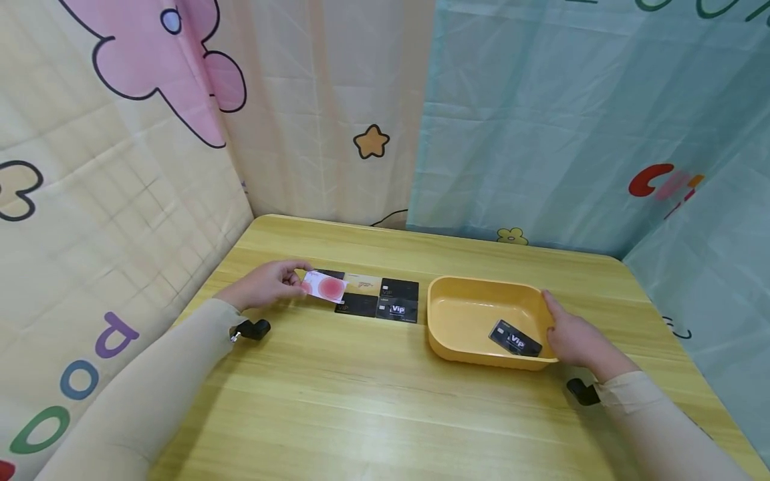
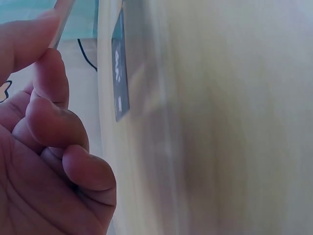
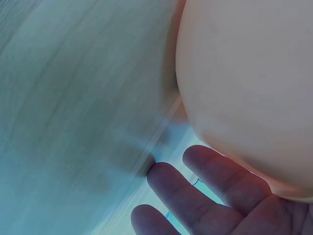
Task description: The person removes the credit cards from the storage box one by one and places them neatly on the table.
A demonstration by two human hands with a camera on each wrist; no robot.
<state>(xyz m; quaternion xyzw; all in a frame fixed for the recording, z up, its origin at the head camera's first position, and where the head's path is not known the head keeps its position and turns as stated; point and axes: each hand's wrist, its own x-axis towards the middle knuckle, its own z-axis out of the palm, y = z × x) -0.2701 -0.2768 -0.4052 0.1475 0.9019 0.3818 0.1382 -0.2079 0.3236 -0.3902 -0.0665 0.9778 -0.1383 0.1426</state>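
Observation:
My left hand (image 1: 269, 284) pinches a white and pink card (image 1: 325, 286) with a red circle, between thumb and index finger. The left wrist view shows the card's thin edge at the fingertips. Behind and beside it, cards lie in two rows: a gold card (image 1: 363, 284), a black VIP card (image 1: 400, 289), another black card (image 1: 356, 306) and a dark card with white Vip lettering (image 1: 397, 310). The held card partly covers one more black card (image 1: 330, 273). My right hand (image 1: 574, 336) holds the yellow plastic basin (image 1: 469, 356) by its right rim, thumb over the edge and fingers outside.
Inside the basin a black Vip card (image 1: 515, 339) lies tilted near the right front corner. Everything stands on a light wooden table (image 1: 361, 401). Printed curtains (image 1: 337, 100) hang along its back and sides. A dark wrist device (image 1: 252, 330) sits below the left hand.

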